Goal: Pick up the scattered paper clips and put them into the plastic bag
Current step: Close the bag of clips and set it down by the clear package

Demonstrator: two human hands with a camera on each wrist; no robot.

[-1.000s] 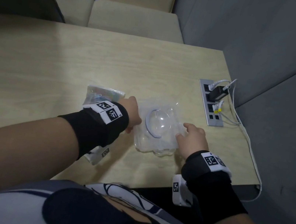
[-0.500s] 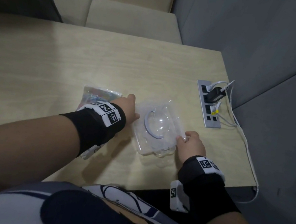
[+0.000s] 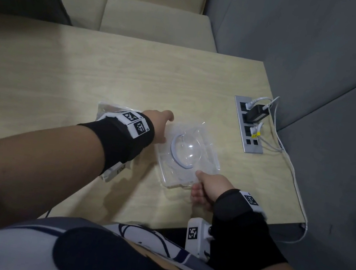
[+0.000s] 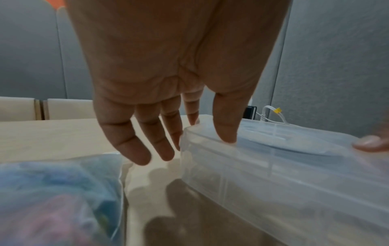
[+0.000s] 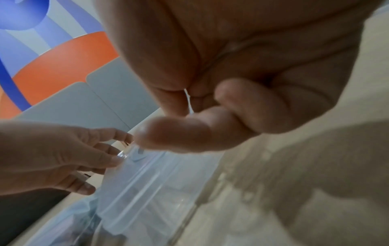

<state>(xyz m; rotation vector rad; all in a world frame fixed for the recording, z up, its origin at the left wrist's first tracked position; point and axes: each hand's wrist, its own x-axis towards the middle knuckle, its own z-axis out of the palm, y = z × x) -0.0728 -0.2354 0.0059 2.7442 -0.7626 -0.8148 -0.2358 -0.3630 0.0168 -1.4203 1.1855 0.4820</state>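
A clear plastic box (image 3: 189,150) with a domed lid lies on the wooden table (image 3: 89,69) in front of me. My right hand (image 3: 207,185) pinches its near right corner, with the thumb (image 5: 179,136) on top and the other fingers curled below. At the box's left edge is my left hand (image 3: 162,125), its thumb (image 4: 227,136) resting on the lid rim and its fingers straight beside the wall. Under my left wrist lies the plastic bag (image 3: 109,110), and blurred coloured clips (image 4: 52,191) show through it. I see no loose clips on the table.
A metal socket strip (image 3: 248,125) is set into the table at the right, with a black charger and white cables (image 3: 292,174) trailing over the edge. Grey padded walls (image 3: 323,64) close the right side. A beige bench (image 3: 155,23) stands beyond the far edge.
My right hand has slid back along the box's right side to its near corner and now pinches it. My left hand stays at the box's left edge.
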